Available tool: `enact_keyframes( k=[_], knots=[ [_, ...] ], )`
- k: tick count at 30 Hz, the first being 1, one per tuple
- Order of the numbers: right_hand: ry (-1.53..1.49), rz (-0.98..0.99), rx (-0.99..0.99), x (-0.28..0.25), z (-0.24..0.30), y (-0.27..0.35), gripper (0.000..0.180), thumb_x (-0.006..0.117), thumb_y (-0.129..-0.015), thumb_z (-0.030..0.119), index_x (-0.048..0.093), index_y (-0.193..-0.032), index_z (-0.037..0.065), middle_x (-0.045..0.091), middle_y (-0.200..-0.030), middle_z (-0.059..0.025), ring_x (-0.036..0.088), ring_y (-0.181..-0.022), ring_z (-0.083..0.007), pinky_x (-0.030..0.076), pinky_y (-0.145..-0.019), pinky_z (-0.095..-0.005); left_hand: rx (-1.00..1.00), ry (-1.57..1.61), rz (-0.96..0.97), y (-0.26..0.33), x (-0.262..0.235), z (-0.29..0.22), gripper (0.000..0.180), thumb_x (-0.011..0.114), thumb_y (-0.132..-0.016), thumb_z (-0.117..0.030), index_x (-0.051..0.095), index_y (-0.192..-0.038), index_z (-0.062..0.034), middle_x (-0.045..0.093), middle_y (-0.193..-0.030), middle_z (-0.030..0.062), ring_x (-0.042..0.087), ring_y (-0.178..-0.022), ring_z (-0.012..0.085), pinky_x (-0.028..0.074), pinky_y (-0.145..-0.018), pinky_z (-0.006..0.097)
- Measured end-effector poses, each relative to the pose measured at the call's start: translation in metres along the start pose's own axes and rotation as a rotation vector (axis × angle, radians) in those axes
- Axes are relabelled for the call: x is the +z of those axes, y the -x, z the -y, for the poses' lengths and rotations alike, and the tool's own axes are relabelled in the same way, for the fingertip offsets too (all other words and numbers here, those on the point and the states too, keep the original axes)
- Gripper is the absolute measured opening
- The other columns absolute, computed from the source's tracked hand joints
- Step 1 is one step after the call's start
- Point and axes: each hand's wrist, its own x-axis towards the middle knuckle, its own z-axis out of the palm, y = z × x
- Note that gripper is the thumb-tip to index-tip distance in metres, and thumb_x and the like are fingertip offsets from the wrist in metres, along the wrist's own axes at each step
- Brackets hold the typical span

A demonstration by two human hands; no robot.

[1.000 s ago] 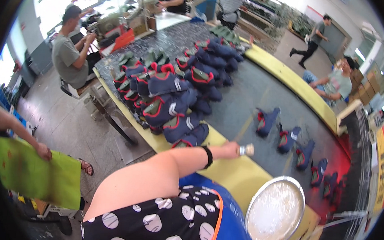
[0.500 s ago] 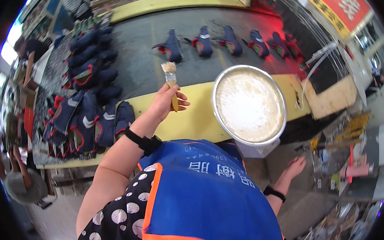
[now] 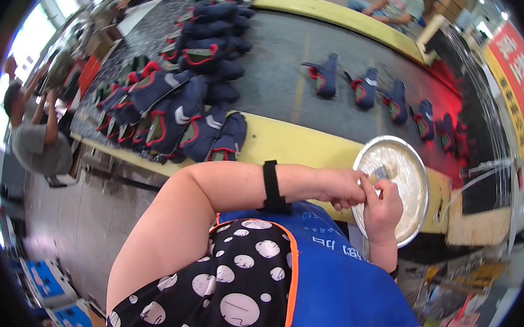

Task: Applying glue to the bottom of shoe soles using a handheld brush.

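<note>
Both my hands meet at the near left rim of a round metal bowl (image 3: 423, 203) of whitish paste. A paintbrush (image 3: 382, 172) dips toward the paste; its metal band shows, while its handle is mostly hidden by my fingers. My left hand (image 3: 345, 188) comes in from the left with its fingers closed round the handle. Against it, my right hand (image 3: 383, 211) rises from below, thumb and fingers pinching at the same brush. The bristles cannot be made out clearly. Black bands circle both wrists.
A yellow ledge (image 3: 281, 144) runs along the near side of a dark conveyor belt (image 3: 274, 62). Several navy, red-edged shoe uppers (image 3: 326, 77) stand on the belt toward a red glow. More uppers (image 3: 178, 113) are heaped at left. Another person (image 3: 41, 141) works at far left.
My left hand has brought the paintbrush right and down to the bowl. My right hand has come up from beside the bowl to meet it. The view has turned left.
</note>
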Motion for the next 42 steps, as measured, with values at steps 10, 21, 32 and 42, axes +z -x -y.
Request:
enact_keyframes(
  k=[10,21,32,42],
  knots=[
    [0.037,-0.47,0.161,-0.021,-0.047,0.016,0.02,0.062,-0.094,0.001,0.06,-0.114,-0.001,0.061,-0.111,-0.0144,0.061,-0.092,-0.023,0.051,-0.077,-0.0336,0.532,-1.178,-0.821,0.169,-0.029,-0.011,0.044,0.074,-0.08,-0.017,0.065,-0.122,-0.0104,0.066,-0.102,0.0118,0.065,-0.098,0.0274,0.052,-0.085,0.037],
    [-1.51,-0.987,1.198,-0.022,-0.103,0.066,0.016,0.061,-0.099,0.017,0.061,-0.104,0.002,0.065,-0.09,-0.0045,0.055,-0.072,-0.0101,0.047,-0.064,-0.0222,-0.784,-1.5,-1.572,0.37,-0.157,-0.043,0.104,0.08,-0.055,-0.028,0.038,-0.15,-0.0274,0.06,-0.127,0.0207,0.06,-0.118,0.0376,0.051,-0.098,0.046],
    [-1.304,-0.875,1.381,-0.02,-0.086,0.082,0.018,0.064,-0.097,0.013,0.061,-0.109,0.001,0.064,-0.088,-0.0035,0.06,-0.071,-0.0089,0.052,-0.063,-0.0221,0.296,-1.229,-1.655,0.274,-0.077,-0.052,0.071,0.064,-0.076,-0.017,0.047,-0.145,-0.0133,0.058,-0.128,0.0165,0.06,-0.114,0.0279,0.046,-0.1,0.039],
    [-1.2,-0.679,1.397,-0.016,-0.069,0.077,0.012,0.063,-0.096,0.013,0.06,-0.101,0.002,0.059,-0.083,-0.0028,0.058,-0.065,-0.0095,0.053,-0.061,-0.0247,0.054,-1.158,-1.036,0.062,-0.103,0.061,0.089,0.072,-0.073,-0.025,0.032,-0.152,-0.0146,0.052,-0.108,0.0262,0.059,-0.098,0.0462,0.051,-0.088,0.048]
  ],
)
